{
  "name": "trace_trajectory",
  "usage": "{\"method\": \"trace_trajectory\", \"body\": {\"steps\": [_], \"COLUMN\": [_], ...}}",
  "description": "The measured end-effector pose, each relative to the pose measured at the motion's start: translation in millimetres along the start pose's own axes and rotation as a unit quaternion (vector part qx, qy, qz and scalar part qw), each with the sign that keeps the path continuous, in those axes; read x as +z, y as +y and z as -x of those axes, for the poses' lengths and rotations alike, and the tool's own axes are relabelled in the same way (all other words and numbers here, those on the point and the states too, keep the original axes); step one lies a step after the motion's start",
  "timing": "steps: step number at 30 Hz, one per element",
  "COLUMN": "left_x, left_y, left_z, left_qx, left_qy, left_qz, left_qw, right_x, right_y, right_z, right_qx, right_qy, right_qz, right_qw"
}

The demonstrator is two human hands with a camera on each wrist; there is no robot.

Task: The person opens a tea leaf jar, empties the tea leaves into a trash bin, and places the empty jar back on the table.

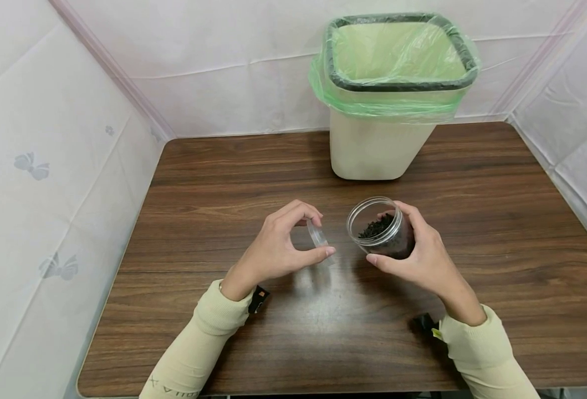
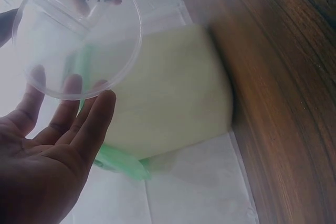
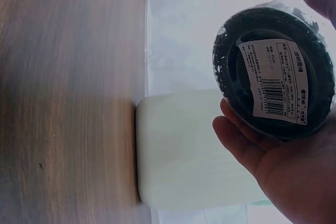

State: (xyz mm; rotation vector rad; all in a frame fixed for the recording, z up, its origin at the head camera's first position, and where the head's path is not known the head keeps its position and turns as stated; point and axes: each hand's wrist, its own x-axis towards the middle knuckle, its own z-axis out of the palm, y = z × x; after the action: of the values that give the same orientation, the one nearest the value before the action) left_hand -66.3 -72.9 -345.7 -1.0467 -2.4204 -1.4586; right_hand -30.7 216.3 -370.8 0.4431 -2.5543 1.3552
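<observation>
My left hand [image 1: 282,239] pinches a clear round lid [image 1: 317,234] by its rim, thumb on one side and fingers on the other. In the left wrist view the lid [image 2: 79,35] is a see-through disc. Just to the right, my right hand [image 1: 423,252] grips a clear jar [image 1: 380,227] around its side. The jar has no lid on it, and its mouth tilts toward the left hand. Dark, dry, leaf-like bits [image 1: 377,226] lie inside. A white printed label with a barcode [image 3: 275,82] shows on the jar's base in the right wrist view. Both things are held above the table.
A cream bin [image 1: 380,144] with a green plastic liner [image 1: 393,108] and a dark rim stands at the back of the brown wood table [image 1: 213,183]. Pale cloth walls [image 1: 213,66] enclose the table at the back and sides.
</observation>
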Motion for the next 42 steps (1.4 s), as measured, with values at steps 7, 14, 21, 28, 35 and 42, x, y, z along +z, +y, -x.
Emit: {"method": "trace_trajectory", "body": {"steps": [7, 14, 21, 28, 35, 42], "left_x": [0.6, 0.9, 0.9, 0.5, 1.3, 1.7], "left_y": [-1.0, -3.2, -6.0, -7.6, -8.7, -10.5], "left_z": [0.8, 1.5, 2.6, 3.4, 3.7, 4.6], "left_qx": [-0.008, -0.012, -0.016, -0.019, -0.02, -0.024], "left_qy": [-0.004, -0.008, -0.012, -0.017, -0.024, -0.037], "left_qz": [-0.005, -0.003, -0.005, -0.014, -0.03, -0.045], "left_qw": [0.9999, 0.9999, 0.9998, 0.9996, 0.9991, 0.998], "right_x": [-2.1, -3.3, -3.9, -3.9, -4.0, -4.2], "right_y": [-0.7, -1.6, -1.4, -0.8, -0.2, 0.0], "right_z": [-0.5, 0.2, 0.5, 0.1, 0.6, 0.8], "right_qx": [-0.014, -0.011, -0.006, -0.012, -0.011, 0.001], "right_qy": [0.006, 0.007, 0.011, 0.013, 0.013, 0.012], "right_qz": [-0.012, -0.017, -0.013, -0.022, -0.02, -0.016], "right_qw": [0.9998, 0.9998, 0.9998, 0.9996, 0.9997, 0.9998]}}
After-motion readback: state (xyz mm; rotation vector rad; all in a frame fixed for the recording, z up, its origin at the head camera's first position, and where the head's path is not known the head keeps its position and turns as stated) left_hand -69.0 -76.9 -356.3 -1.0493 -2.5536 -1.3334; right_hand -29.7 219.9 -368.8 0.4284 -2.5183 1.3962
